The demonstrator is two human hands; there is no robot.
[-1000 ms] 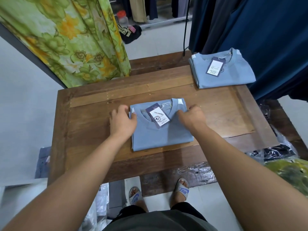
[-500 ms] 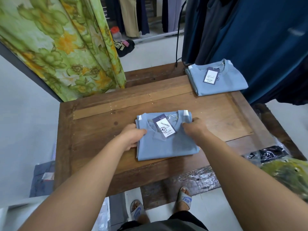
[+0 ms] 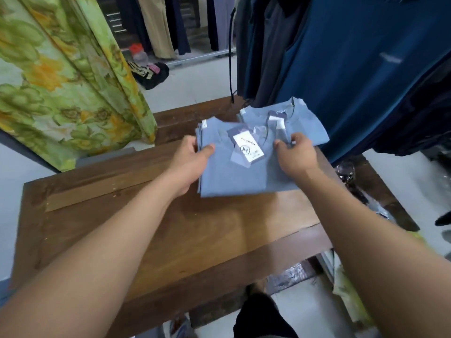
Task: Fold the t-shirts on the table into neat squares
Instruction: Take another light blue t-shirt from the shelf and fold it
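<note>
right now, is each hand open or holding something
Left hand: holding the folded blue t-shirt by its left edge, thumb on top.
Right hand: holding the same t-shirt by its right side.

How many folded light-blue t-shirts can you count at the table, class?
2. The near t-shirt is gripped by the left hand and right hand over the table; the far t-shirt lies at the far right corner, partly covered by it. More could hide beneath.
</note>
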